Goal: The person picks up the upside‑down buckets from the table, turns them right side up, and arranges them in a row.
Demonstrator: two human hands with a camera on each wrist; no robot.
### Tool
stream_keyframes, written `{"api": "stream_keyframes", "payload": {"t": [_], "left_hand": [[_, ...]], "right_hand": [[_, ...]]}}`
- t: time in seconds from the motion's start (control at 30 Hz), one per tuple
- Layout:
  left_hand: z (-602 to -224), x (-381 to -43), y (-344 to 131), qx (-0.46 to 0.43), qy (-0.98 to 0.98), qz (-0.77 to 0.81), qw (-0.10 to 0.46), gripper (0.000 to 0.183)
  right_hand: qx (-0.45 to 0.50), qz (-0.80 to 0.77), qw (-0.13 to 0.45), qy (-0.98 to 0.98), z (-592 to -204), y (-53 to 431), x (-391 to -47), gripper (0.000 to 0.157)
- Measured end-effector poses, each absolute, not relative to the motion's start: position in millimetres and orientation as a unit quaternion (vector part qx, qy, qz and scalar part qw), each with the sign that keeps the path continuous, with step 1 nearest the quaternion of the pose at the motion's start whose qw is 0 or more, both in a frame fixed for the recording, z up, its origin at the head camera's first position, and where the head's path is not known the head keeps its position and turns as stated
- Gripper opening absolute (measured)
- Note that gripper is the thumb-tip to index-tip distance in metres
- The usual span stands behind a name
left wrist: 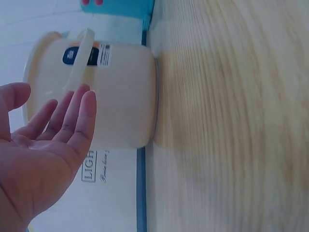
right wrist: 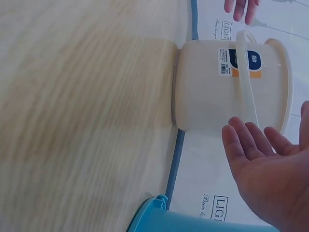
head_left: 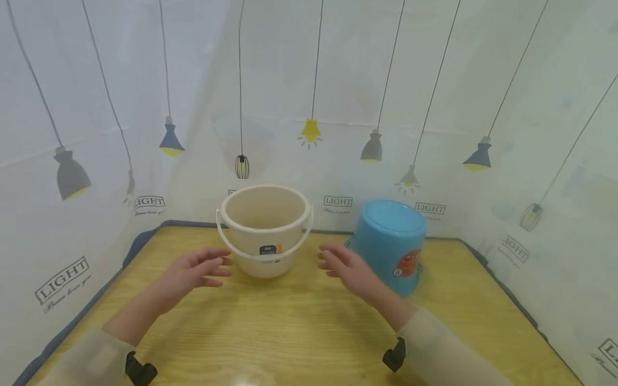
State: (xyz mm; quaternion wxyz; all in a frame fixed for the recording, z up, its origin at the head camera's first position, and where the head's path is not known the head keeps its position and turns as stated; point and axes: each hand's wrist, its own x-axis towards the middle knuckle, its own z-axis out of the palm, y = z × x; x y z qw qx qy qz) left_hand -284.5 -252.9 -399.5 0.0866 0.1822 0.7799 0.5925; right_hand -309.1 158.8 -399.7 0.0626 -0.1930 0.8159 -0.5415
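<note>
Yellow-brown wood grain marked the counter [head_left: 289, 332], which was bordered at the back and sides by a dark blue strip [right wrist: 176, 154]. White sheeting [head_left: 350, 64] enclosed the area on three sides; it carried printed hanging lamps [head_left: 311, 128] and the boxed word LIGHT [head_left: 338, 201].

Two containers stood on the counter. The cream bucket [head_left: 258, 239] was upright near the back, left of centre, with its white handle [right wrist: 243, 72] lowered across the front label [head_left: 267, 250]. Its inner wall showed below the rim; its bottom could not be made out. The blue bucket [head_left: 379, 252] was inverted to the right, base upward, with a red sticker [head_left: 409, 262] on its side; its interior was hidden.

The left grip [head_left: 190, 273] was spread, fingers extended and slightly bent, near the left front of the cream bucket. The right grip [head_left: 348, 271] was likewise spread, near the right front of the cream bucket and beside the blue bucket. Both palms faced inward.
</note>
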Motion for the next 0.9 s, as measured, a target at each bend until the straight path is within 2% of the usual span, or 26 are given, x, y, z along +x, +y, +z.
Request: {"api": "stream_keyframes", "payload": {"t": [0.4,0.7,0.9], "left_hand": [[-392.5,-263.5,-203.5,0.298,0.778,0.524,0.177,0.048],[-393.8,-261.0,-160.9,0.357,0.786,0.476,0.169,0.049],[-398.4,-267.6,-120.6,0.374,0.785,0.457,0.188,0.057]], "right_hand": [[-0.242,-0.477,0.091,0.84,-405.5,188.7,-275.2,0.054],[-0.243,-0.459,0.09,0.85,-407.8,220.2,-258.9,0.05],[-0.23,-0.452,0.091,0.857,-410.0,245.7,-252.5,0.051]]}}
